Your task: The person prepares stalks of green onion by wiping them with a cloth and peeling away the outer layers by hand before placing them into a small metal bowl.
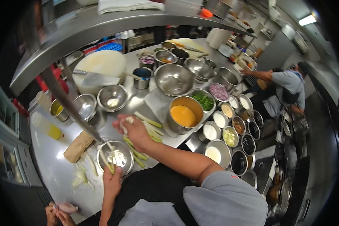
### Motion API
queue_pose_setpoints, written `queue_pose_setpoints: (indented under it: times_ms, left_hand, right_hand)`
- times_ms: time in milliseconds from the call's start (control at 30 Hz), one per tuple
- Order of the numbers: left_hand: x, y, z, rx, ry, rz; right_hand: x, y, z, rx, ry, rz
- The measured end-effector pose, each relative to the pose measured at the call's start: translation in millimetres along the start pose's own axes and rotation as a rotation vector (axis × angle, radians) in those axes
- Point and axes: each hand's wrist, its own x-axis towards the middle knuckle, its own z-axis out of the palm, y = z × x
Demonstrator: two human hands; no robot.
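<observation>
My left hand [112,181] grips a long pale green stalk [108,163], whose upper end reaches over a steel bowl [121,158] with a shiny, wet-looking inside. Above and to the right of that bowl, my right hand [133,132] has its fingers curled around a small whitish piece [129,119]. Several cut green-and-white stalks [151,128] lie beside and under my right wrist. Left of the bowl are loose pale trimmings [81,177] and a brown wrapped bundle [78,147].
A pot of orange liquid [183,116] stands right of my right hand. Empty steel bowls [112,98], a white round board with a cleaver [98,78] and a squeeze bottle [45,126] surround the work area. Another person's hands [58,214] hold something pinkish; a co-worker [290,81] stands at right.
</observation>
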Motion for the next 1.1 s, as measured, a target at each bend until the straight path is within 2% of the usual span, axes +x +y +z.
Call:
queue_pose_setpoints:
  times_ms: [33,67,133,167,233,300,333,367,467,500,533,600,667,700,833,867,900,933,1000,1067,1100]
  left_hand:
    - [6.2,1.9,2.1,0.012,0.024,0.045]
    - [10.7,5.1,4.3,0.044,0.073,0.003]
    - [25.5,16.8,14.9,0.199,0.045,0.141]
    - [25.9,28.5,29.8,0.148,0.010,0.185]
    - [33.2,24.3,33.9,0.431,-0.048,0.370]
    - [30.9,19.2,25.5,0.436,-0.053,-0.027]
    - [33.6,1.3,18.8,0.321,-0.007,-0.012]
    - [33.1,2.8,15.1,0.063,0.014,-0.202]
    - [33.7,7.0,10.3,-0.150,0.075,-0.212]
    - [35.3,2.5,9.2,-0.057,0.066,-0.123]
    - [35.2,4.2,7.4,-0.023,0.019,-0.119]
    - [34.5,1.7,9.5,-0.072,0.011,-0.058]
    - [32.1,5.9,11.7,-0.143,0.019,-0.045]
    - [31.5,12.8,13.7,-0.162,0.013,-0.063]
    - [34.1,26.3,22.0,-0.091,-0.077,-0.131]
    - [34.4,25.6,24.6,-0.089,-0.076,-0.131]
    - [34.5,24.2,26.9,0.041,-0.039,0.008]
    - [33.4,23.5,27.4,0.172,-0.003,0.146]
    - [25.0,24.8,26.3,0.259,-0.079,0.111]
    - [15.8,21.1,27.8,0.338,-0.148,0.075]
    - [11.9,16.4,30.6,0.300,-0.184,0.062]
  right_hand:
    - [-8.2,1.9,-4.0,-0.108,0.018,-0.031]
    - [-21.2,8.0,-5.7,-0.114,0.038,-0.040]
    - [-46.7,19.4,-5.6,-0.505,-0.238,0.110]
    - [-44.9,26.5,-17.4,-0.508,-0.238,0.124]
    - [-38.1,53.9,-33.4,-0.836,-0.189,-0.173]
    - [-28.1,37.6,-49.0,-0.785,-0.034,-0.071]
    - [-27.1,17.1,-57.1,-1.115,-0.018,-0.088]
    - [-27.4,-2.3,-64.1,-1.262,-0.035,-0.106]
    - [-19.8,-9.9,-97.3,-1.534,-0.126,-0.048]
    - [-20.0,-12.2,-103.2,-1.530,-0.151,-0.053]
    - [-20.5,-12.7,-106.0,-1.522,-0.111,-0.140]
    - [-17.8,-6.5,-92.8,-1.500,-0.099,-0.239]
    - [-23.8,-7.0,-76.2,-1.061,0.015,-0.211]
    - [-28.2,-0.8,-65.8,-0.880,-0.018,-0.053]
    - [-48.1,29.0,-20.1,-0.746,-0.168,-0.010]
    - [-51.4,30.9,-5.9,-0.818,-0.198,-0.116]
    - [-53.7,31.9,0.7,-0.887,-0.225,-0.222]
    - [-51.3,30.3,0.7,-0.882,-0.221,-0.222]
    - [-33.1,17.4,-1.2,-0.946,-0.071,-0.110]
    - [5.3,10.8,-23.1,-0.689,0.102,-0.094]
    - [19.4,-3.0,-34.5,-0.732,0.138,-0.183]
